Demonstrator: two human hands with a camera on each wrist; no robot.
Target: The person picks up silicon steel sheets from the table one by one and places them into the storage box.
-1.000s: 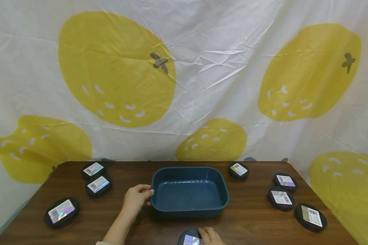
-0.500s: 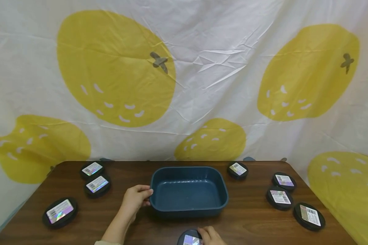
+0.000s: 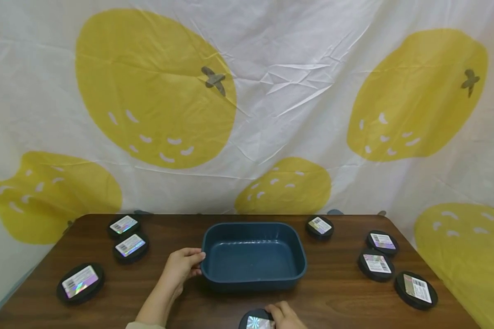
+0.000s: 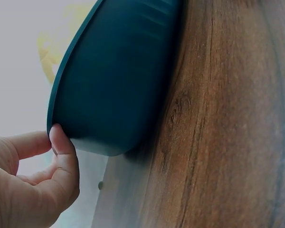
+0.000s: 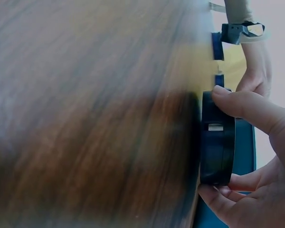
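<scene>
Head view—hands grip tub, disc.

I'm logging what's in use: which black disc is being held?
The black disc in front of the blue tub, gripped by the right hand; no hand touches the other discs.

I count eight black labelled discs at one desk: from the one blue rectangular tub, three towards nine o'clock, one near two, three around three, one at six in my right hand. My left hand makes two hands. Five printed lemons show on one cloth.
</scene>
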